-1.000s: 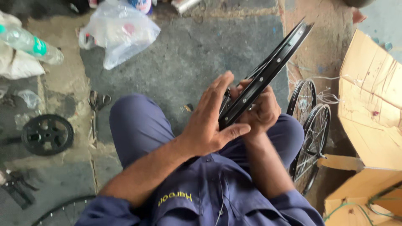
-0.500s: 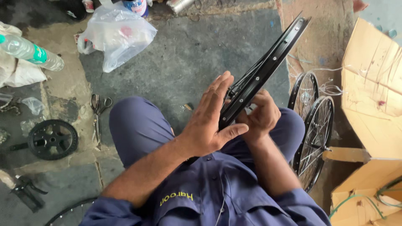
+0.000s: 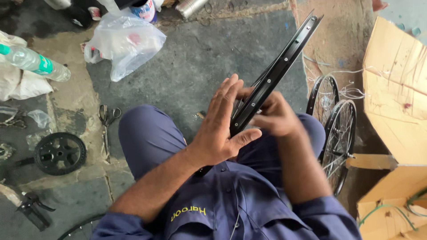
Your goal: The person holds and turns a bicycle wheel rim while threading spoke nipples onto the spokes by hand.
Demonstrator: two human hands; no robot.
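Your left hand [image 3: 220, 133] lies flat against the near side of the black bicycle rim [image 3: 271, 80], fingers stretched open and thumb hooked under its edge, while your right hand [image 3: 273, 116] closes its fingers on the rim's far side. The rim stands tilted above your lap, with two spoked wheels [image 3: 336, 129] just beyond it and scissors [image 3: 106, 120] well apart on the floor.

Your left hand [image 3: 220, 129] is raised with fingers straight and together, thumb spread out to the side. Your right hand [image 3: 275, 116] curls loosely just beside it, both forearms bare and angled inward.
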